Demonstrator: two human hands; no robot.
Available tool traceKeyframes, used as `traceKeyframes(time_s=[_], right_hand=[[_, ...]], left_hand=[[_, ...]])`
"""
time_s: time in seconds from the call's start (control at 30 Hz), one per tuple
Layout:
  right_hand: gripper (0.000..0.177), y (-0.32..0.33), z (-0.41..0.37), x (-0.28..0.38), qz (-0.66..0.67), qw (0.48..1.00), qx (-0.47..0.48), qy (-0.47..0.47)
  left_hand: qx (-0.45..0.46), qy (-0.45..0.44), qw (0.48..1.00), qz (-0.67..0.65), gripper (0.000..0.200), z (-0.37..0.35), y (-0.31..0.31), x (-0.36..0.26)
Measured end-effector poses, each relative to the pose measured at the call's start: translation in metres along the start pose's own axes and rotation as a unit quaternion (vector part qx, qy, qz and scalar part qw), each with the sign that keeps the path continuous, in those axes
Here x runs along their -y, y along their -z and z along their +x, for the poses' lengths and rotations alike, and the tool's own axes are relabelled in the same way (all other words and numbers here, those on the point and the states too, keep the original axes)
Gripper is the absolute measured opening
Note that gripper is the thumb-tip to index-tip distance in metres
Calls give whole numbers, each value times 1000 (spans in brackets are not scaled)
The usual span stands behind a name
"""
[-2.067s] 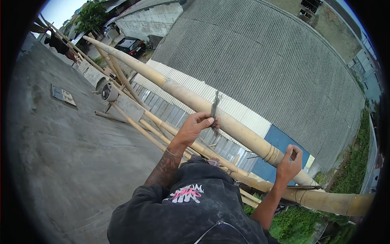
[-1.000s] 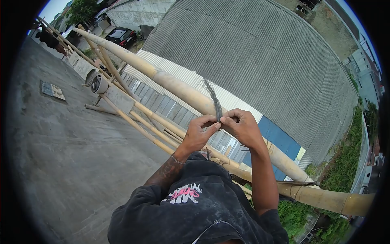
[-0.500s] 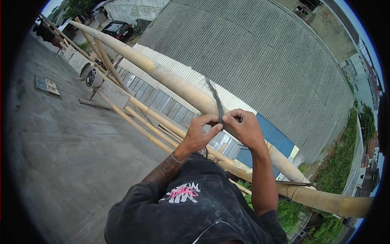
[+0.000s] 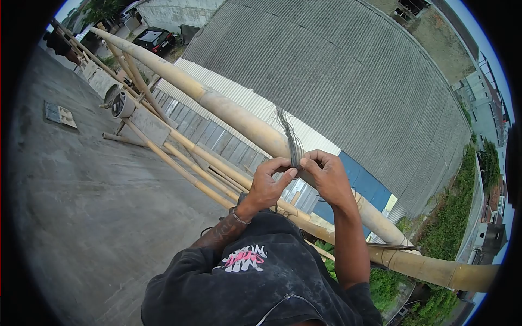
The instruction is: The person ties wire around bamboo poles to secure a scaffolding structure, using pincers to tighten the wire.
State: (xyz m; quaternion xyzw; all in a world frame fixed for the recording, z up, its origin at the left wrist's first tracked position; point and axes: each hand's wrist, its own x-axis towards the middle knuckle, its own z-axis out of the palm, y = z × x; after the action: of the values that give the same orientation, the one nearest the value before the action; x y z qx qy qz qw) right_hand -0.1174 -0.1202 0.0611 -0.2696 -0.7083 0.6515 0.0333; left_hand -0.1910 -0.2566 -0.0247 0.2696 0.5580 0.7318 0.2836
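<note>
A bundle of thin dark wire (image 4: 292, 142) stands up between my hands, its loose ends fanned out at the top. My left hand (image 4: 270, 180) pinches its lower end between thumb and fingers. From the other side my right hand (image 4: 327, 173) pinches at the same lower end, thumb and forefinger together. Both hands are in front of a thick bamboo pole (image 4: 239, 117) that slants across the view and passes behind the wire and my fingers.
Thinner bamboo poles (image 4: 209, 163) run lower down, beside a grey plastered wall (image 4: 119, 201). A bucket (image 4: 123, 105) stands on the scaffold at left. Far below lie a corrugated roof (image 4: 337, 70) and a parked car (image 4: 154, 39). Another bamboo pole (image 4: 435, 270) crosses at lower right.
The view has shifted slightly. Both hands keep their pinch at the lower end of the wire bundle, with only small finger movements.
</note>
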Motion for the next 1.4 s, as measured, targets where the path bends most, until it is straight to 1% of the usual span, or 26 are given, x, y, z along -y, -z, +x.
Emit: traceKeyframes(time_s=[0.07, 0.17, 0.27, 0.37, 0.47, 0.57, 0.67, 0.77, 0.87, 0.97, 1.03, 1.07, 1.13, 1.2, 1.23, 1.3, 1.33, 1.4], right_hand=[[18, -1, -1, 3, -13, 1000, -8, -4], [19, 0, -1, -4, 23, 1000, -7, 6], [20, 1, -5, -4, 27, 999, 2, 17], [20, 4, -8, -8, 15, 1000, 14, 8], [20, 3, -9, -7, 45, 999, 6, 4], [19, -4, -12, -8, 101, 995, -6, 15], [17, -13, -12, -6, 126, 991, -37, 12], [15, -24, -13, 14, 75, 994, -70, 30], [12, -38, -6, 27, 153, 984, -84, 34], [9, -36, 8, 21, 122, 989, -52, 60], [6, -43, 11, 31, 255, 967, 5, 21], [5, -46, 11, 37, 320, 947, 32, -4], [6, -46, 13, 41, 375, 922, 86, -35], [8, -46, 16, 27, 417, 897, 137, -54], [12, -48, 18, 22, 418, 895, 147, -55], [13, -53, 20, 20, 357, 927, 112, -24], [13, -54, 20, 20, 325, 941, 89, -12], [14, -54, 23, 20, 287, 955, 71, 19]], left_hand=[[1, 9, 1000, -17, 19, 0, 0, -2], [-12, -3, 1000, -26, 17, -1, -4, -2], [-2, 14, 1000, -17, 16, -1, -3, -5], [10, 4, 1000, 9, 17, -1, -6, -12], [0, 64, 998, -22, 19, -2, -10, -17], [2, 62, 992, -106, 19, -4, -14, -23], [-11, 67, 985, -156, 20, -4, -18, -27], [12, 43, 988, -146, 21, -1, -11, -32], [0, 39, 990, -135, 21, 2, -2, -42], [2, 33, 994, -102, 22, 7, 13, -41], [-12, -5, 997, -74, 22, 9, 22, -47], [-19, -20, 998, -61, 22, 9, 26, -51], [-22, -28, 997, -62, 21, 8, 32, -58], [-23, -32, 997, -68, 20, 8, 35, -56], [-23, -41, 998, -41, 20, 6, 37, -56], [-24, -57, 998, 1, 21, 3, 44, -55], [-22, -25, 999, 39, 21, 2, 50, -52], [-39, -39, 998, 15, 21, 3, 50, -49]])
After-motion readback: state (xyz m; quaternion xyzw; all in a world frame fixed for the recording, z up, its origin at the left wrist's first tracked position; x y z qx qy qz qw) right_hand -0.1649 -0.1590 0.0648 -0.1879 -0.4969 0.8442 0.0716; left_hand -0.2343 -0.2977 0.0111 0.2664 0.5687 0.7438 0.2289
